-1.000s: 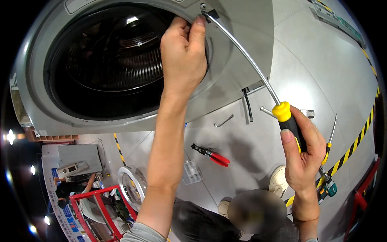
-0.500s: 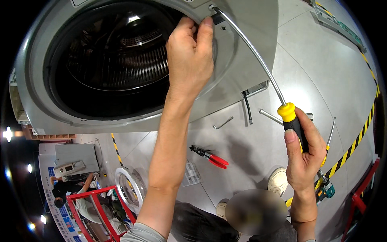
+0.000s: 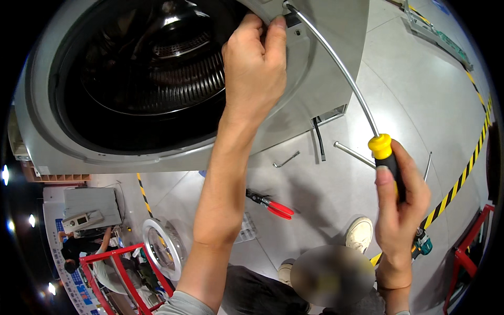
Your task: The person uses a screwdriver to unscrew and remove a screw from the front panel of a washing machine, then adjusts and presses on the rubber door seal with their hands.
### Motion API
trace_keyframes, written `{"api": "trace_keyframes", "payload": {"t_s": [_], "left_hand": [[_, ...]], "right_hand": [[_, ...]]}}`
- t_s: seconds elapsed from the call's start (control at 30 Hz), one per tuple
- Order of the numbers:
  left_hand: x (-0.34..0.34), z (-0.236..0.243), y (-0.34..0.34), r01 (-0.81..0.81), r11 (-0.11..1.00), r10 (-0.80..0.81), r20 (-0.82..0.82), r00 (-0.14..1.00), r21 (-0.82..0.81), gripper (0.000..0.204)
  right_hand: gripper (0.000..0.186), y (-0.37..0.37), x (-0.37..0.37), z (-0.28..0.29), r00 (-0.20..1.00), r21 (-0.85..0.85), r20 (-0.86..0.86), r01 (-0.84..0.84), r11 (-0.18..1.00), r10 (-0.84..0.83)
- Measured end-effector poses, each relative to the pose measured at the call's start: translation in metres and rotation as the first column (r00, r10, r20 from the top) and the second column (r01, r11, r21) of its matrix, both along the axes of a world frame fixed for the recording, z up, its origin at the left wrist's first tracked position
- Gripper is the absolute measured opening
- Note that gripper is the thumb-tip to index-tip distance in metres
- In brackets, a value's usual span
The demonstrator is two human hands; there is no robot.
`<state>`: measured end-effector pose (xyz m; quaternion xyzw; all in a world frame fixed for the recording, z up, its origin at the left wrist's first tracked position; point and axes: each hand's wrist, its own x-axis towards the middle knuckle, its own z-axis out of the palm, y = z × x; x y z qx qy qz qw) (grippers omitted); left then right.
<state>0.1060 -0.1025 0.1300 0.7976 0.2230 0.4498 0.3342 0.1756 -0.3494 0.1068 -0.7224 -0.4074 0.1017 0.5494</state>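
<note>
Right grip (image 3: 403,218) wraps round the screwdriver (image 3: 380,146), its shaft (image 3: 342,67) slanting up-left (left hand (image 3: 254,79) nearer the tip, hold unclear).

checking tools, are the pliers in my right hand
No, the right hand holds a screwdriver, while the pliers lie on the floor.

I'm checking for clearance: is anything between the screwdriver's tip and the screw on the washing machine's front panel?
Nothing visible: the screwdriver in the right hand appears to meet the screw with its tip. The left hand sits beside the tip, not between.
</note>
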Motion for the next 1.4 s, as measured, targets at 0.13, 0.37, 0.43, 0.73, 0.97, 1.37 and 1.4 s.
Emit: {"api": "trace_keyframes", "payload": {"t_s": [0.13, 0.37, 0.43, 0.73, 0.97, 1.37, 1.4], "left_hand": [[0.002, 0.003, -0.006, 0.0, 1.0, 0.0, -0.003, 1.0, 0.015, 0.019], [-0.008, 0.009, -0.007, -0.077, 0.989, 0.091, -0.114, 0.989, 0.126, 0.021], [-0.002, 0.011, -0.011, -0.073, 0.99, 0.086, -0.112, 0.99, 0.118, 0.021], [-0.008, 0.013, -0.009, -0.082, 0.993, 0.093, -0.133, 0.987, 0.086, 0.023], [-0.013, 0.013, -0.003, -0.071, 0.988, 0.093, -0.163, 0.982, 0.139, 0.024], [-0.002, 0.015, -0.007, -0.007, 0.998, 0.015, -0.14, 0.99, 0.058, 0.02], [-0.002, 0.014, -0.006, -0.002, 0.999, 0.009, -0.132, 0.991, 0.05, 0.02]], "right_hand": [[0.033, -0.013, -0.003, 0.045, 0.997, -0.196, 0.043, 0.068, 0.978, -0.061], [0.025, -0.004, -0.038, 0.105, 0.765, -0.335, 0.644, 0.312, 0.889, -0.026], [0.027, -0.004, -0.04, 0.108, 0.676, -0.292, 0.737, 0.335, 0.896, -0.013], [0.049, -0.004, -0.044, 0.121, 0.272, -0.376, 0.921, 0.437, 0.817, 0.278], [0.047, -0.001, -0.042, 0.156, -0.183, -0.485, 0.746, 0.51, 0.71, 0.641], [0.054, -0.01, -0.03, 0.144, -0.14, -0.433, 0.832, 0.44, 0.787, 0.536], [0.053, -0.009, -0.029, 0.145, -0.109, -0.445, 0.839, 0.427, 0.787, 0.533]]}}
